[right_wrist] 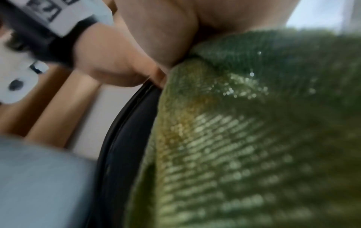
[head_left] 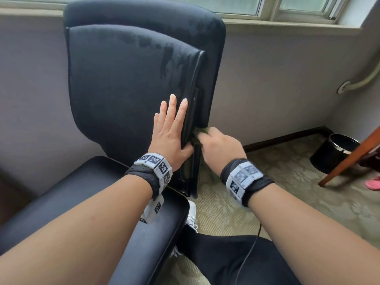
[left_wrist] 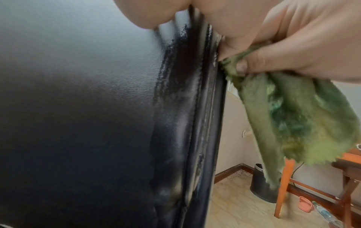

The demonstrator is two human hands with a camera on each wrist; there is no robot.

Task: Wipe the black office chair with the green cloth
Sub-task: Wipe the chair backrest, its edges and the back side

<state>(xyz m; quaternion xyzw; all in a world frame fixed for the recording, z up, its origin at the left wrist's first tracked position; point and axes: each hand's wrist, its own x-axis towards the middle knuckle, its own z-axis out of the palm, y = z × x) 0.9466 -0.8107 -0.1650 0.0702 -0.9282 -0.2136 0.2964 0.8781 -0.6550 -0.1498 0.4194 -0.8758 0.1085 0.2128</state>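
The black office chair [head_left: 123,79] fills the left and centre of the head view, its backrest streaked with wet patches near the top right. My left hand [head_left: 170,128] lies flat on the backrest front near its right edge, fingers straight, thumb hooked at the rim. My right hand [head_left: 218,147] grips the green cloth [head_left: 200,132] and presses it against the backrest's side edge. In the left wrist view the green cloth [left_wrist: 283,117] hangs from the right hand [left_wrist: 293,46] beside the damp chair edge [left_wrist: 195,108]. The cloth [right_wrist: 254,138] fills the right wrist view.
A black waste bin [head_left: 333,153] stands on the patterned carpet [head_left: 267,192] at the right, beside a wooden furniture leg [head_left: 349,157] and a pink slipper [head_left: 373,184]. The wall and window sill [head_left: 287,25] lie just behind the chair. My knee in dark trousers [head_left: 236,260] is below.
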